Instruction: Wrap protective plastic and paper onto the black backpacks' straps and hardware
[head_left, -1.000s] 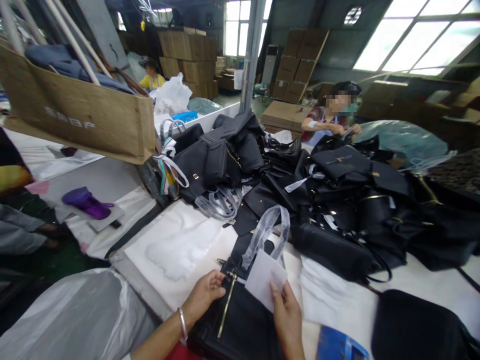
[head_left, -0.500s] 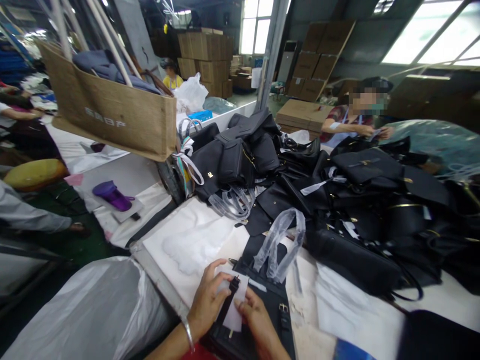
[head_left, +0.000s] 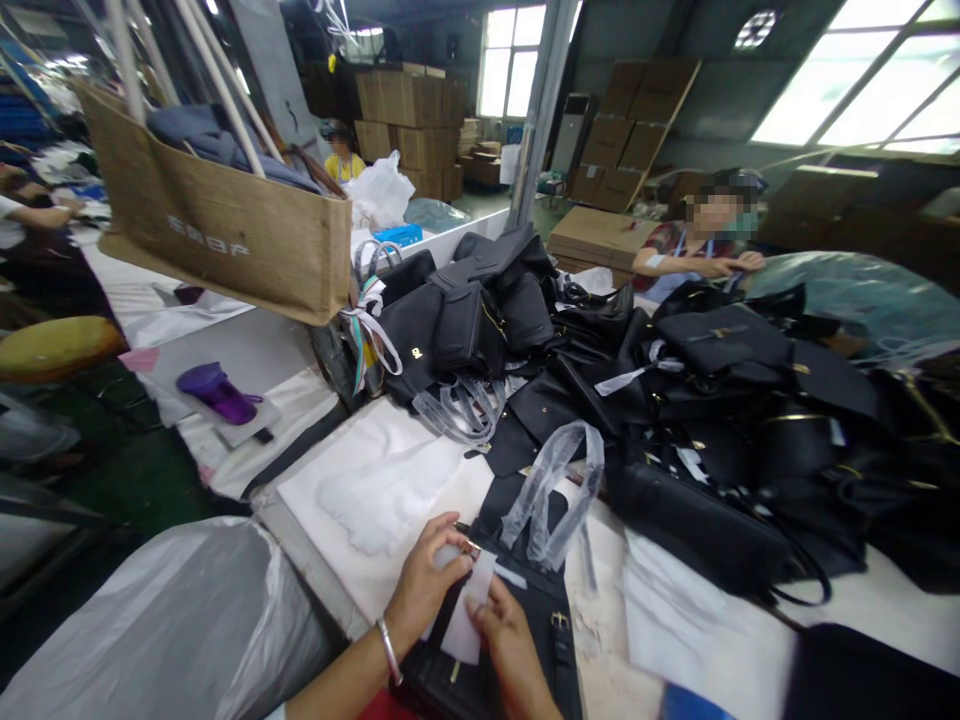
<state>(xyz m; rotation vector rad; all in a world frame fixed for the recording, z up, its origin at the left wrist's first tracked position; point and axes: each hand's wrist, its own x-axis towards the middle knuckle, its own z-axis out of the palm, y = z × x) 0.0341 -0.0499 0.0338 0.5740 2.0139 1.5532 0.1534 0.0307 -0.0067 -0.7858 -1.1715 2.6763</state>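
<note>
A black leather bag (head_left: 531,592) lies in front of me on the white table, with a buckled strap (head_left: 560,640) on its right side. Its handle (head_left: 566,520) is wrapped in clear plastic. My left hand (head_left: 426,578) is closed in a pinch on the buckle end of a black strap (head_left: 448,607), near a small metal part. Between thumb and fingers, my right hand (head_left: 506,635) grips a thin white strip (head_left: 468,618) that lies alongside the strap. The fingertips of the right hand are partly hidden behind the strip.
Black bags (head_left: 480,320) are heaped across the table's far side and right. White wrapping sheets (head_left: 375,490) lie on the tabletop. A tan tote bag (head_left: 225,215) hangs at upper left, above a purple cup (head_left: 217,390). A co-worker (head_left: 697,245) handles something beyond the heap.
My left fingers have shifted over the strap's buckle end, now covering more of it. The right hand keeps its grip on the white strip. The co-worker's hands have moved slightly.
</note>
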